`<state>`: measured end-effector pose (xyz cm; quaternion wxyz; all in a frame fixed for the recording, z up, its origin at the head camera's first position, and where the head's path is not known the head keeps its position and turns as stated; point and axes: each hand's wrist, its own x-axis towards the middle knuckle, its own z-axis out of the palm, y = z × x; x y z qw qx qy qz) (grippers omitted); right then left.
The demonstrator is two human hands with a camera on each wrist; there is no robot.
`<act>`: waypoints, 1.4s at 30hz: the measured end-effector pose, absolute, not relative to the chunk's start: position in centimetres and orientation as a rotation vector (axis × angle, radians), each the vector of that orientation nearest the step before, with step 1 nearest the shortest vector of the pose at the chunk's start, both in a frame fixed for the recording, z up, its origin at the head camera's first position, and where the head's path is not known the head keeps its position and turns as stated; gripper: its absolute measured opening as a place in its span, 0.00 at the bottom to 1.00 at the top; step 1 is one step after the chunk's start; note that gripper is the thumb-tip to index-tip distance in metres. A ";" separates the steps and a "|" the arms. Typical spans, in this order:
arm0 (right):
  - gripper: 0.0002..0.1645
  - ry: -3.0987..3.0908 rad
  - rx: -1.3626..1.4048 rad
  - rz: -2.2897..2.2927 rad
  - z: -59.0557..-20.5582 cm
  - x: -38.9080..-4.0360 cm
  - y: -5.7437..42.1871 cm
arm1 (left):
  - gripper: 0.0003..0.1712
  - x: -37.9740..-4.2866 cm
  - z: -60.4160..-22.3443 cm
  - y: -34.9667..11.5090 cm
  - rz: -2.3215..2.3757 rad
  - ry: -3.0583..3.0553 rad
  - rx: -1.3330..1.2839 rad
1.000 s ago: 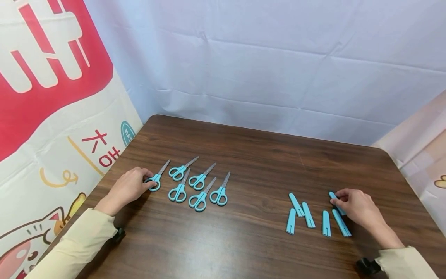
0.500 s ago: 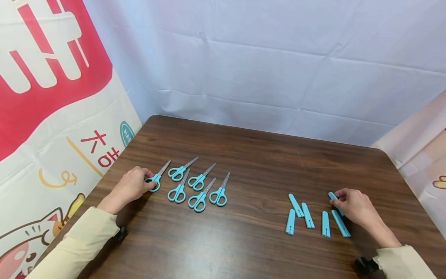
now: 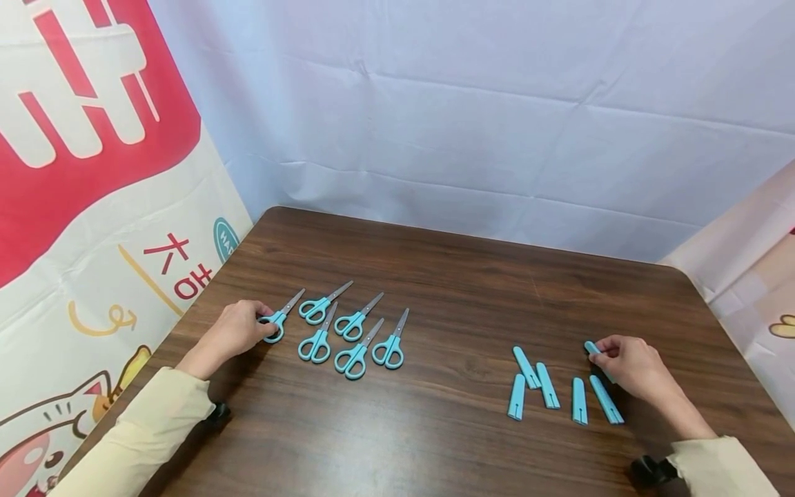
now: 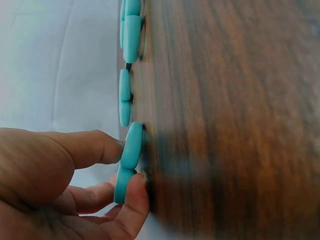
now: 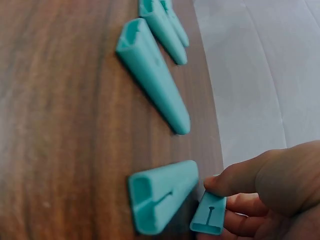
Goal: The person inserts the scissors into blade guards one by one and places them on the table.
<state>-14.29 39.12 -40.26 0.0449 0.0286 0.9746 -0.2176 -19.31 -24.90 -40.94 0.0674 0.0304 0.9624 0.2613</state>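
At the left of the table, my left hand [image 3: 234, 331] pinches the turquoise handle of a pair of scissors [image 3: 282, 316], whose blade points away and to the right. The left wrist view shows thumb and fingers on either side of that handle [image 4: 132, 147]. Over at the right, my right hand [image 3: 638, 367] holds a turquoise scissors cover [image 3: 592, 346] between thumb and fingers. Its slotted end [image 5: 209, 216] faces the right wrist camera, and part of it is hidden by the hand. Another cover [image 3: 606, 400] lies right beside it.
Several more scissors [image 3: 354, 323] lie grouped right of my left hand, blades pointing away. Left of my right hand, several loose covers [image 3: 548, 385] are spread on the brown wooden table [image 3: 435, 428]. A pale cloth [image 3: 459, 124] hangs behind the far edge, a printed one [image 3: 186, 172] at the left.
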 end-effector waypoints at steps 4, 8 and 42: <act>0.16 2.988 0.075 -0.694 -39.9 -14.3 39.6 | 0.16 -19.5 -40.7 -24.9 0.818 2.868 0.032; 0.19 3.002 0.100 -0.764 -39.6 -14.2 39.8 | 0.16 -19.5 -40.6 -25.0 0.875 2.842 -0.002; 0.27 2.692 0.060 -1.689 -37.7 -15.3 35.5 | 0.29 -17.8 -38.2 -21.9 1.941 2.133 -0.055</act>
